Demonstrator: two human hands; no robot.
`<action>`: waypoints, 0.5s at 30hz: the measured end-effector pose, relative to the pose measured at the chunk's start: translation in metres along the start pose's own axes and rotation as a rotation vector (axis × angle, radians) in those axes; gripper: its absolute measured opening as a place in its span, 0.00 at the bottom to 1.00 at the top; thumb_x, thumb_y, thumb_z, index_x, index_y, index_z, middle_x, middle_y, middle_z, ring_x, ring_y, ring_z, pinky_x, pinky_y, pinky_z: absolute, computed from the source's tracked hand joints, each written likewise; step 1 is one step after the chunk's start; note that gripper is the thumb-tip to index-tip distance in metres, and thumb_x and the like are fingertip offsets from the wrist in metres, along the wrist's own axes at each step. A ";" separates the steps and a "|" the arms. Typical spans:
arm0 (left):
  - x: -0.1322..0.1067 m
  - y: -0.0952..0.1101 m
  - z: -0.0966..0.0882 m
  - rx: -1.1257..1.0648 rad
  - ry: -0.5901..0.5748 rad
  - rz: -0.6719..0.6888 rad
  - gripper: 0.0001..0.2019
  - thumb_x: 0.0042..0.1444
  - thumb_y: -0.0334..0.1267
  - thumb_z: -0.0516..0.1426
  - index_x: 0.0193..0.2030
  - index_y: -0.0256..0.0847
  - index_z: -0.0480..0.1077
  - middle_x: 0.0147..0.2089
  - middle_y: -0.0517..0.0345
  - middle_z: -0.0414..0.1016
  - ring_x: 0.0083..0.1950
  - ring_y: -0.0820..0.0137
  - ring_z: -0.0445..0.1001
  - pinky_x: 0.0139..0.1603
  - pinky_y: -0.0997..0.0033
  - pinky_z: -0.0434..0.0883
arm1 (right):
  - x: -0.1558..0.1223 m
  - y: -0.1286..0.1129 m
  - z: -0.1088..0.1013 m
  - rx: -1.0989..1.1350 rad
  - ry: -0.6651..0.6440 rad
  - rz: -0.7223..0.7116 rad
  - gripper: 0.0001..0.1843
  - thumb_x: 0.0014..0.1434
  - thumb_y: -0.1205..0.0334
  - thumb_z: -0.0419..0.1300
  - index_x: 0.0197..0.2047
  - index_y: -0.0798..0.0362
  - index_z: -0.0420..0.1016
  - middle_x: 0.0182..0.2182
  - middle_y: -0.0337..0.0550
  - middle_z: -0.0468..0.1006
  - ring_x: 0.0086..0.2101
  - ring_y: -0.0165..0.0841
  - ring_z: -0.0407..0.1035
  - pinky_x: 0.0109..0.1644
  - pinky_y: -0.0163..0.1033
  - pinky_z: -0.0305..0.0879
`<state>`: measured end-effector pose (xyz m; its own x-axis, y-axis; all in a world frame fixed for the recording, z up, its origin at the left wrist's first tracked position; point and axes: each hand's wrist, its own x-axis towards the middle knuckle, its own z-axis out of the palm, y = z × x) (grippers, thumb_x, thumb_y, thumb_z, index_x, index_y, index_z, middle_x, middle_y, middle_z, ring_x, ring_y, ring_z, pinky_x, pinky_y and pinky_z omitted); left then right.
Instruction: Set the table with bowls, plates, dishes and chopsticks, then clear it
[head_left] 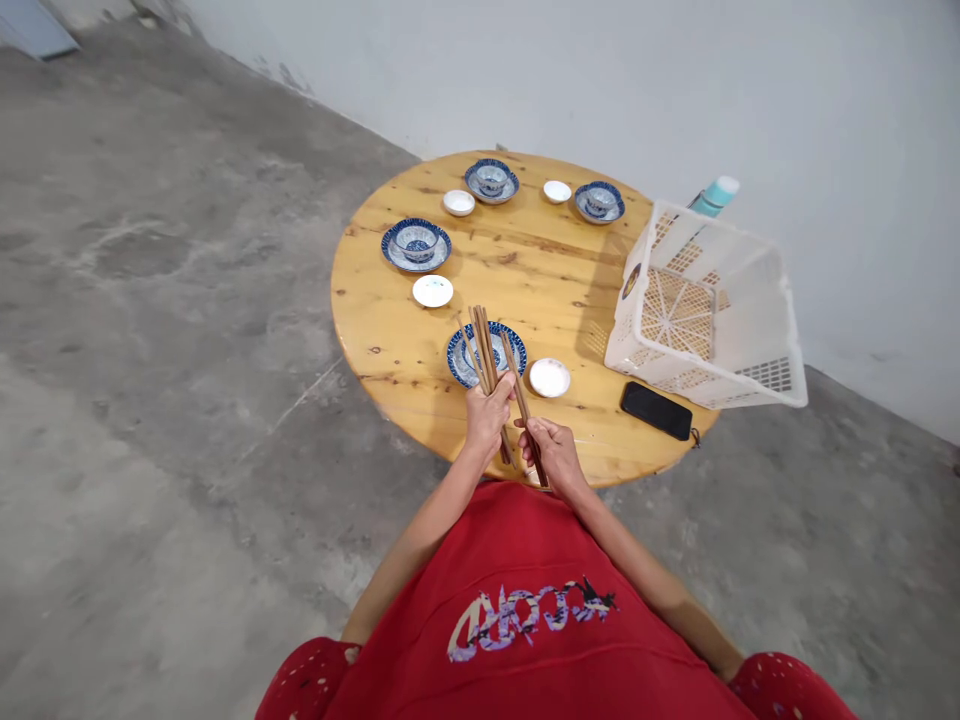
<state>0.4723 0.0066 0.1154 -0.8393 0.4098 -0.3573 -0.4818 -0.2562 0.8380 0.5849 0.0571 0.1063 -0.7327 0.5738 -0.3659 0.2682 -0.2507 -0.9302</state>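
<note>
My left hand (488,412) is closed around a bundle of brown wooden chopsticks (485,345), their tips fanned out away from me. Beside it my right hand (551,450) grips chopsticks (517,380) of its own, apart from the bundle; how many is unclear. Both hands are over the near edge of the round table. Just beyond them lies a blue-rimmed plate (454,358) with a patterned centre, partly hidden by the bundle. A small white dish (550,378) sits to its right.
The wooden table (517,262) carries more blue-rimmed plates with bowls (417,241) and small white dishes (433,291). At the right stand a white plastic basket (697,375), a black phone (656,410) and a turquoise bottle (715,197). A white wall (562,80) rises behind.
</note>
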 end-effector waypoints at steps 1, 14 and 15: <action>0.000 -0.001 0.001 0.007 -0.006 -0.003 0.15 0.48 0.45 0.66 0.27 0.37 0.68 0.19 0.68 0.59 0.15 0.85 0.50 0.15 0.79 0.46 | 0.000 0.000 -0.001 0.002 -0.001 0.013 0.28 0.54 0.37 0.60 0.38 0.57 0.77 0.22 0.36 0.71 0.19 0.26 0.63 0.20 0.31 0.58; 0.017 -0.018 0.010 0.229 -0.051 0.019 0.14 0.47 0.41 0.64 0.21 0.39 0.64 0.17 0.67 0.58 0.18 0.81 0.52 0.19 0.78 0.50 | -0.001 0.005 -0.023 -0.749 0.089 -0.218 0.16 0.67 0.51 0.51 0.43 0.52 0.74 0.28 0.41 0.79 0.29 0.33 0.74 0.36 0.34 0.64; 0.018 -0.019 0.012 0.247 -0.046 0.027 0.14 0.47 0.40 0.64 0.21 0.39 0.64 0.18 0.67 0.59 0.19 0.80 0.54 0.20 0.78 0.52 | -0.001 0.003 -0.023 -0.893 0.107 -0.224 0.15 0.67 0.53 0.51 0.43 0.53 0.74 0.31 0.44 0.80 0.32 0.35 0.75 0.38 0.35 0.63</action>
<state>0.4691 0.0295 0.0976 -0.8359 0.4468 -0.3189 -0.3782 -0.0478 0.9245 0.6008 0.0742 0.1035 -0.7758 0.6165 -0.1343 0.5424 0.5429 -0.6411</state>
